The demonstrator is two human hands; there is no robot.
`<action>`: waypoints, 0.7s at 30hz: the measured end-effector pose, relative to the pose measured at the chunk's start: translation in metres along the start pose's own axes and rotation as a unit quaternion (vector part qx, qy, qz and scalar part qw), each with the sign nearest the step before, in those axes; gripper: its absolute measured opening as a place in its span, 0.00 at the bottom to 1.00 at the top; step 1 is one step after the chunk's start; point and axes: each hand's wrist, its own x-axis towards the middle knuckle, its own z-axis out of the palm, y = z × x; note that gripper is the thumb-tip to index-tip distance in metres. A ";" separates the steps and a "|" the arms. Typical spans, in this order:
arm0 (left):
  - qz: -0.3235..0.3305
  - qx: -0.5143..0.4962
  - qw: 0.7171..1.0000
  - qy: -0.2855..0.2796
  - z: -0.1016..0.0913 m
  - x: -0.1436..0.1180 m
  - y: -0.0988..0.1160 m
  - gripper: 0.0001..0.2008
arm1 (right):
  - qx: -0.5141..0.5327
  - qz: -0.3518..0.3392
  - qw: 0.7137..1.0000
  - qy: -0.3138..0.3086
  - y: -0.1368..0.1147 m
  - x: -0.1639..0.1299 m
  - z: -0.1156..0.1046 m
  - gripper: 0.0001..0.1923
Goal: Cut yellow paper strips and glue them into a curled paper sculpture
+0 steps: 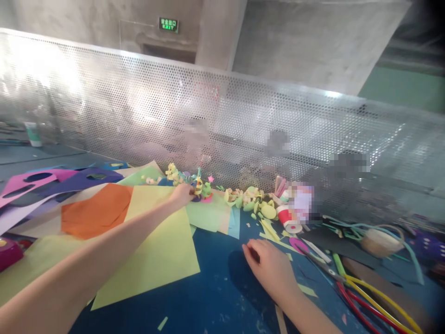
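Paper craft figure [200, 189], a small cluster of curled yellow, green and pink strips with a pink star beside it, stood far across the table, just short of the perforated metal screen [222, 116]. Nearest the camera, the blue tabletop [215, 297] lay scuffed and dotted with paper scraps, with open room between the two forearms. The right hand [269, 264] rested flat on that blue surface, fingers loosely curled and holding nothing. Beside it to the right ran stiff red and yellow tubes [368, 297]. The left arm stretched over a smooth yellow paper sheet [163, 250] whose straight edge ended near the table's middle; an orange sheet [97, 208] overlapped it further left. The left hand [182, 195] reached the figure, fingertips pinched at its near side; how firmly it gripped could not be told. Further right stood a red-and-white paper cup [288, 218] among yellow-green paper curls [253, 202].
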 end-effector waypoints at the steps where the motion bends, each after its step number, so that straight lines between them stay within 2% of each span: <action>1: -0.004 0.001 1.000 -0.002 0.000 0.002 -0.001 0.12 | -0.001 -0.001 1.000 0.000 0.000 0.000 0.000 0.15; 4: -0.012 0.001 1.000 0.004 -0.002 0.006 -0.001 0.14 | -0.004 -0.003 1.000 -0.003 0.000 0.000 0.000 0.15; 8: -0.005 -0.007 1.000 0.026 -0.007 0.004 0.000 0.13 | -0.008 -0.008 1.000 -0.004 0.000 0.000 -0.001 0.14; 12: -0.002 -0.004 0.998 0.066 -0.022 -0.007 -0.005 0.10 | -0.010 -0.012 1.000 -0.005 0.000 0.000 0.000 0.14; 17: -0.063 0.038 0.991 0.114 -0.047 -0.016 -0.025 0.12 | -0.008 -0.029 1.000 0.005 0.000 0.000 0.001 0.14; 21: -0.104 0.064 0.986 0.116 -0.058 -0.017 -0.037 0.16 | -0.005 -0.024 1.000 0.000 -0.001 0.000 0.000 0.13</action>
